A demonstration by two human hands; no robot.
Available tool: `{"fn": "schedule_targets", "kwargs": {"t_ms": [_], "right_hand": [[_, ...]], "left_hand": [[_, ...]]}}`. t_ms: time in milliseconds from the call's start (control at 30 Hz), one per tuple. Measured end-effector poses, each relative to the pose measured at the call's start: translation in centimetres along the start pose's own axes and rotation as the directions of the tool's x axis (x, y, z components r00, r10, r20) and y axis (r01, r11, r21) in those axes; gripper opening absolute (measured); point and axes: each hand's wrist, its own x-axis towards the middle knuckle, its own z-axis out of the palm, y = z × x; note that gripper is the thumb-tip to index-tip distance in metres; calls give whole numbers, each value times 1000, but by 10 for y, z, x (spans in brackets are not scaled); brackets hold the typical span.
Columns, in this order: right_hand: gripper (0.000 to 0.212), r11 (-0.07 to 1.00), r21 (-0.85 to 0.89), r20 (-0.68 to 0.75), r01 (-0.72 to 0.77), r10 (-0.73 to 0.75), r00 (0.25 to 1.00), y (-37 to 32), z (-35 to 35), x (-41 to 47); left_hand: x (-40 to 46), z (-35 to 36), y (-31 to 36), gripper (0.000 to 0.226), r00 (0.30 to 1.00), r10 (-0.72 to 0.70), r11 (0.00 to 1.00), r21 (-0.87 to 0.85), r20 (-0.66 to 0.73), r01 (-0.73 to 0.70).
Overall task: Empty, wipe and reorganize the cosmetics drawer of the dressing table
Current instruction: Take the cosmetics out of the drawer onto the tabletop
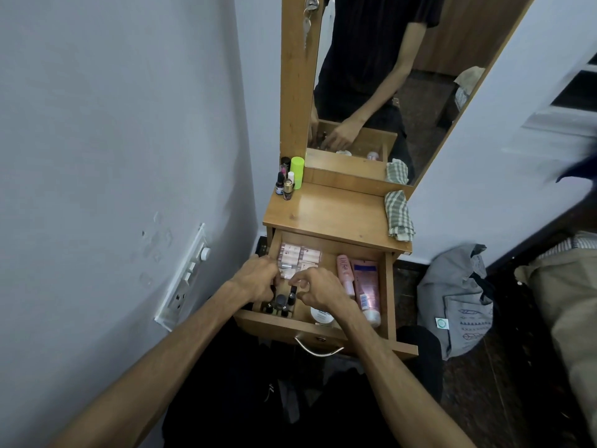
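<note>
The wooden drawer [389, 286] of the dressing table stands pulled out. Both hands reach into its left half. My left hand [258, 281] is curled at the left side wall, over several small dark bottles [281, 303]; what it grips is hidden. My right hand [318, 287] hovers over the same bottles with fingers curled, and I cannot tell whether it holds one. Behind the hands lie pink sachets [300, 255]. Two pink tubes [363, 286] lie at the right, and a white jar [321, 315] sits by the front wall.
On the tabletop [336, 215] stand a lime-green can [297, 171] and several small bottles [286, 185] at the back left; a checked cloth [399, 216] lies at the right edge. A mirror [387, 85] rises behind. A grey bag [455, 299] sits on the floor at right, a switch panel [185, 279] on the left wall.
</note>
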Motion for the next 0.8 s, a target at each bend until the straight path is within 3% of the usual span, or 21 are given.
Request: {"fn": "schedule_targets", "kwargs": {"t_ms": [367, 467, 800], "right_hand": [[27, 996, 77, -60, 54, -49, 997, 15, 5, 10], [16, 987, 158, -106, 24, -8, 994, 16, -2, 13], [15, 948, 299, -312, 111, -12, 950, -1, -48, 31]], "left_hand": [[5, 3, -3, 24, 999, 31, 999, 30, -23, -31], [4, 0, -8, 21, 999, 26, 999, -27, -46, -27], [12, -58, -30, 18, 976, -50, 972, -237, -213, -1]]}}
